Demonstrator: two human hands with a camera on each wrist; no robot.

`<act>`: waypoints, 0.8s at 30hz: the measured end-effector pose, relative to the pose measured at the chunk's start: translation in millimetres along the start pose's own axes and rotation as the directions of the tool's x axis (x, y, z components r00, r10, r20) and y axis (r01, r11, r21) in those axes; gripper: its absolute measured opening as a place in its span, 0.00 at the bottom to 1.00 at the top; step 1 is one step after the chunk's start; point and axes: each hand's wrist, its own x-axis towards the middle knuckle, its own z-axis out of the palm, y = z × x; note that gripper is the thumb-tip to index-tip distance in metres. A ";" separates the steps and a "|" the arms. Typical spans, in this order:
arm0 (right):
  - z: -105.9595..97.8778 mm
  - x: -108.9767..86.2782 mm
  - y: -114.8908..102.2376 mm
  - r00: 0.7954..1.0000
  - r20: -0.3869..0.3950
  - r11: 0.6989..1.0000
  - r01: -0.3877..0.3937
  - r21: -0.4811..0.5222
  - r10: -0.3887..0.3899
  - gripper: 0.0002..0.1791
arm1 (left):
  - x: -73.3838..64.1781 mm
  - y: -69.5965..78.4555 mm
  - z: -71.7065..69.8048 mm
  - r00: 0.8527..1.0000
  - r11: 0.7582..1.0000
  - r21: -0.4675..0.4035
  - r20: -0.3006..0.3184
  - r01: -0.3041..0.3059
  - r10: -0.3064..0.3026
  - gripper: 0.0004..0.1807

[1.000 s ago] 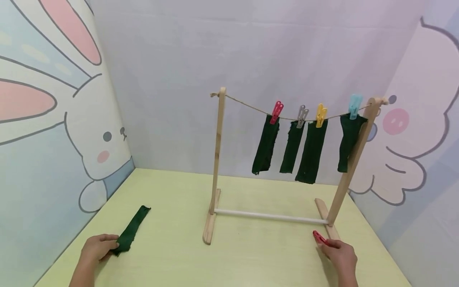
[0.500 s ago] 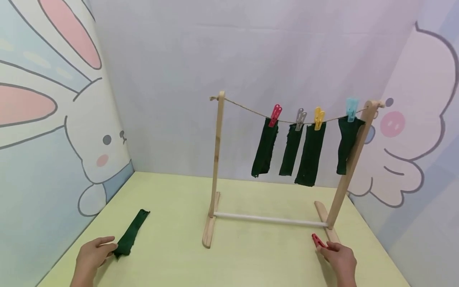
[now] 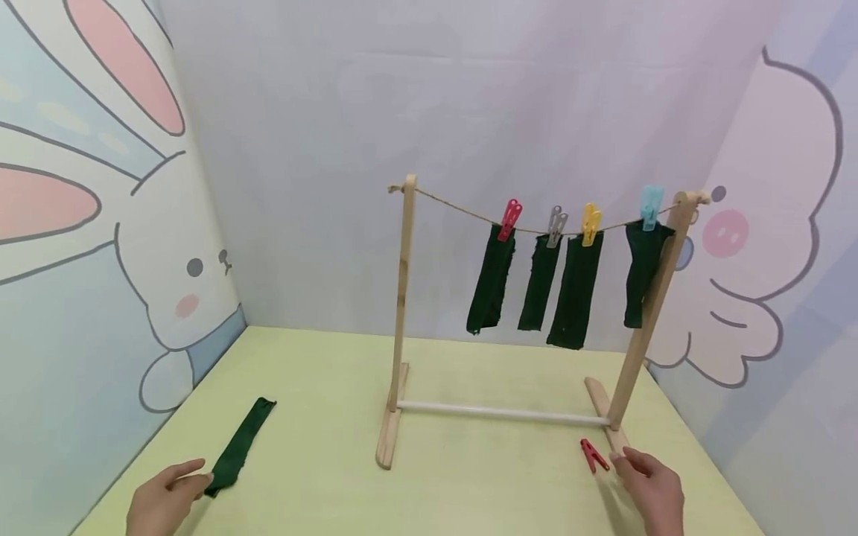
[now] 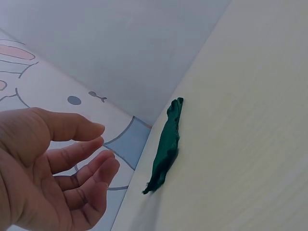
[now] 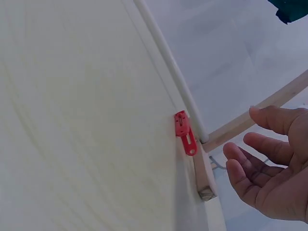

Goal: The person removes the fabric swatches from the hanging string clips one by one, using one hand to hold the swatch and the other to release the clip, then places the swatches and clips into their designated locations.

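Observation:
A dark green cloth strip [image 3: 241, 447] lies on the table at the left, and my left hand [image 3: 163, 502] is beside its near end. In the left wrist view the fingers are loosely bent and apart from the cloth [image 4: 166, 149], pinching nothing. At the right, a red clothespin [image 3: 588, 450] rests on the table near the foot of the wooden stand. My right hand [image 3: 652, 487] is just right of this clothespin, holding nothing. The right wrist view has a gap between the fingers and the clothespin [image 5: 182, 126].
A wooden stand [image 3: 403, 298] holds a string with several green cloth strips [image 3: 493, 279] hanging from it. Red [image 3: 509, 220], grey [image 3: 555, 227], yellow [image 3: 590, 225] and light blue [image 3: 650, 208] clothespins grip them. A white bar [image 3: 503, 413] joins the stand's feet. Walls enclose the table.
My right hand has let go of the red clothespin and moved right, away from it. My left hand has released the cloth strip and drawn slightly back. The head view has shifted slightly.

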 end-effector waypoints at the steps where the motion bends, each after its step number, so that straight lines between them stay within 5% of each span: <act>1: -1.2 -0.2 -1.9 1.000 -0.007 1.000 -0.001 0.007 0.002 0.37 | -3.1 0.9 0.9 1.000 1.000 -0.009 0.006 -0.010 0.010 0.37; 7: -11.9 -4.4 -14.4 1.000 0.000 0.999 0.004 0.053 -0.004 0.36 | -17.4 12.6 7.8 0.997 0.997 -0.022 -0.008 -0.074 0.074 0.39; 16: -23.1 -9.8 -33.9 0.999 0.040 0.978 -0.032 0.205 0.024 0.36 | -29.2 29.2 21.3 0.986 0.986 -0.161 -0.168 -0.044 0.017 0.34; 24: -35.5 -12.9 -52.9 0.999 -0.034 0.920 0.037 0.390 -0.026 0.13 | -42.0 44.1 37.0 0.987 0.972 -0.216 -0.150 -0.089 0.057 0.35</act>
